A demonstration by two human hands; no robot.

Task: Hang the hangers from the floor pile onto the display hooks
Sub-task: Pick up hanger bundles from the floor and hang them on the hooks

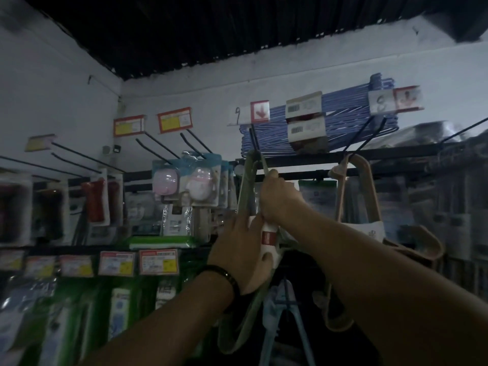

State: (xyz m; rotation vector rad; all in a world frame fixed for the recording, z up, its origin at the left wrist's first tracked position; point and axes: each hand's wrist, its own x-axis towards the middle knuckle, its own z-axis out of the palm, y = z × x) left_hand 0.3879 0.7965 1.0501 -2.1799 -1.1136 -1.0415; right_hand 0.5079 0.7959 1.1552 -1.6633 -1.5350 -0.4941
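Worked with both forearms raised from the bottom edge toward centre frame, with a black wristband (pixel 227 276) on the left. Held the green hangers (pixel 239 323), a banded bundle, just below centre in the left grip (pixel 237 249), with fingers and thumb wrapped round the paper sleeve (pixel 269 237). Pinched the bundle's hook loop above centre in the right grip (pixel 280 199), with fingers curled tight round it. Kept the loop top against the black display hook (pixel 253 137) under the "9" tag; could not tell whether seated over the peg or only touching it.

Judged as the hanging step, near completion for this bundle. Next move judged to call for sliding the loop fully back along the peg, then letting go below before above.

Noted beige hangers (pixel 356 178) hung on the neighbouring hook at right, and blue hangers (pixel 351 101) stacked on the shelf at upper right.
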